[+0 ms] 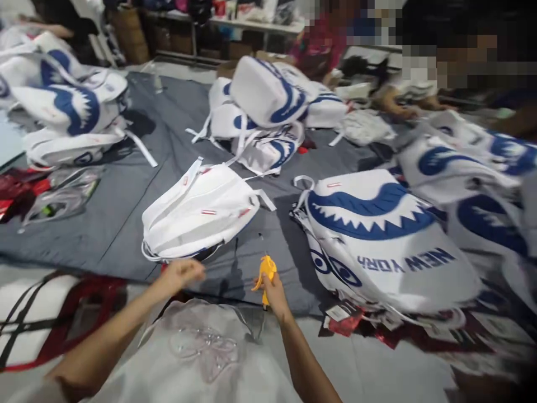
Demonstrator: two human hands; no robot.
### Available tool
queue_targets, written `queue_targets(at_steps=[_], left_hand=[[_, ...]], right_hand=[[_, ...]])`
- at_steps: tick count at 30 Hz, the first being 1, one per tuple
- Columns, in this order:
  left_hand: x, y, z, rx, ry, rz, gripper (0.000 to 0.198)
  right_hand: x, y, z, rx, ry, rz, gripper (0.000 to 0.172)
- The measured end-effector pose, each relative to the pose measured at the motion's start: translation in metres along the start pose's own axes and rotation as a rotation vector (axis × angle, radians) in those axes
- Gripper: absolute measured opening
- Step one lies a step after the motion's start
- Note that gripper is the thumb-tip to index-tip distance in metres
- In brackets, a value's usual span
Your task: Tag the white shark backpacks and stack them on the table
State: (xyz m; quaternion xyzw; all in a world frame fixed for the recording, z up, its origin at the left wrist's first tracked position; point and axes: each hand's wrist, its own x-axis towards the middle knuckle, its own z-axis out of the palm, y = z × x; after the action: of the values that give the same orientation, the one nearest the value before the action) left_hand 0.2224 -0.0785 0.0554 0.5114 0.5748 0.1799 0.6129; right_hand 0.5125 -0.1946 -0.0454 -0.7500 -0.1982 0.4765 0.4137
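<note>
My right hand is wrapped round a small orange-yellow tool that looks like a tagging gun, just above the near edge of the table. Blur hides its finer parts. The fingers of my left hand are curled closed near the lower edge of a white backpack; whatever they may hold is too small or hidden to see. That backpack lies with its straps upward. To the right of my right hand lies a stack of white backpacks with a blue toothed mouth and "NEW YORK" lettering.
More white-and-blue backpacks are piled at the back middle, far left and far right. Red tags stick out beneath the right stack. Clear plastic packets lie at left. Co-workers are at the far side of the grey-covered table.
</note>
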Motion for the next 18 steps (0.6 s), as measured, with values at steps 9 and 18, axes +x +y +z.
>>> queue_targets(at_steps=[9, 18], left_hand=[[0.138, 0.001, -0.097, 0.888, 0.491, 0.134, 0.083], [0.047, -0.066, -0.059, 1.034, 0.506, 0.185, 0.055]], right_hand=[[-0.049, -0.051, 0.01, -0.062, 0.165, -0.317, 0.062], [-0.07, -0.107, 0.02, 0.373, 0.037, -0.026, 0.07]])
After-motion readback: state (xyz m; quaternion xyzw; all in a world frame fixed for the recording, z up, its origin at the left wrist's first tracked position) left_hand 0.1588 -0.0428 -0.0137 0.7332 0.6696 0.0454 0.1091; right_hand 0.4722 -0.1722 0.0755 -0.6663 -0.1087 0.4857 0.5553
